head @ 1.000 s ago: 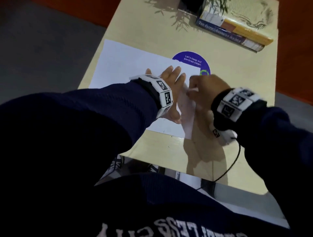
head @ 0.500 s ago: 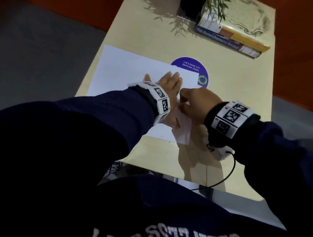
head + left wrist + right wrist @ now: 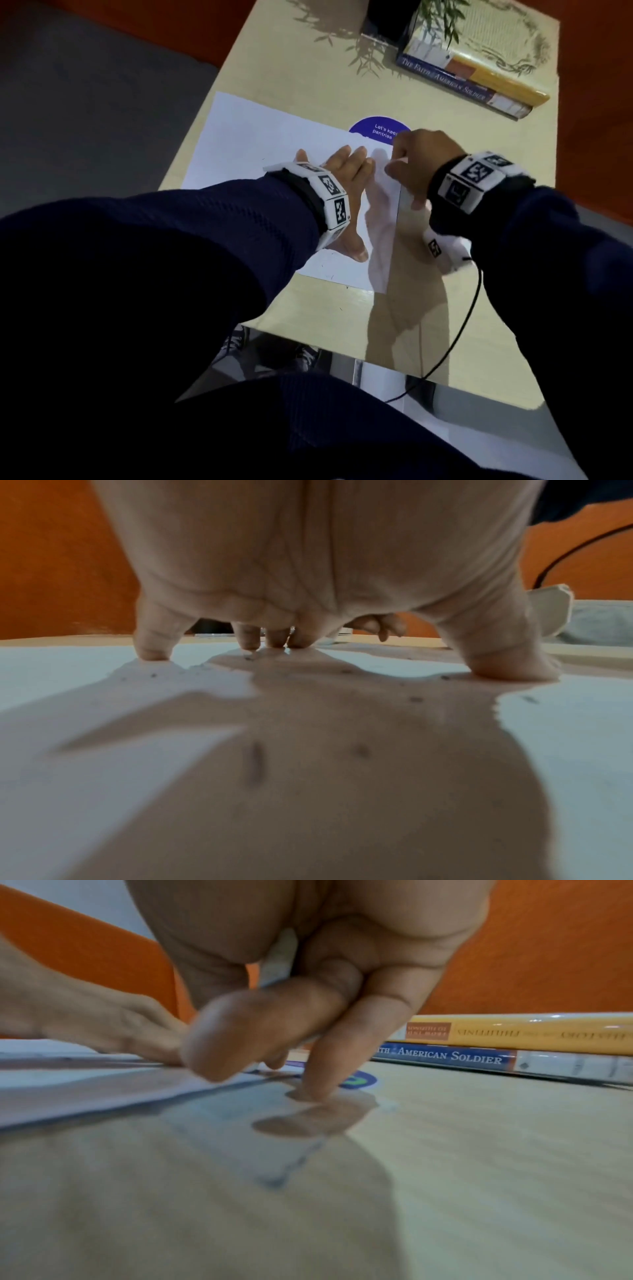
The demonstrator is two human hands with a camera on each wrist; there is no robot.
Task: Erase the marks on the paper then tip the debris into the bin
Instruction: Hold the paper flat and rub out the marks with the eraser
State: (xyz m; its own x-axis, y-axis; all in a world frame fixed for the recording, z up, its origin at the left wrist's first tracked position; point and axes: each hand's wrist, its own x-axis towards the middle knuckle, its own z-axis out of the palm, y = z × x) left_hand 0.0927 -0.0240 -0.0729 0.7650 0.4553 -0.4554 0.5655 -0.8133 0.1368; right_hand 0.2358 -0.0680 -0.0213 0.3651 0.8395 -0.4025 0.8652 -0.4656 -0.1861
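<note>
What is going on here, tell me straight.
A person is erasing marks on a white sheet of paper lying on a pale table. The left hand presses flat on the sheet, fingers spread, holding it down. The right hand is at the sheet's right edge, fingers curled round a small white piece, seemingly the eraser. Dark eraser crumbs lie scattered on the paper. No bin is in view.

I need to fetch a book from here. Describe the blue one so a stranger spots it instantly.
Look to the far right corner of the pale wooden table, where two books lie stacked beside a plant. The blue book is the bottom one, under the yellow book.
</note>
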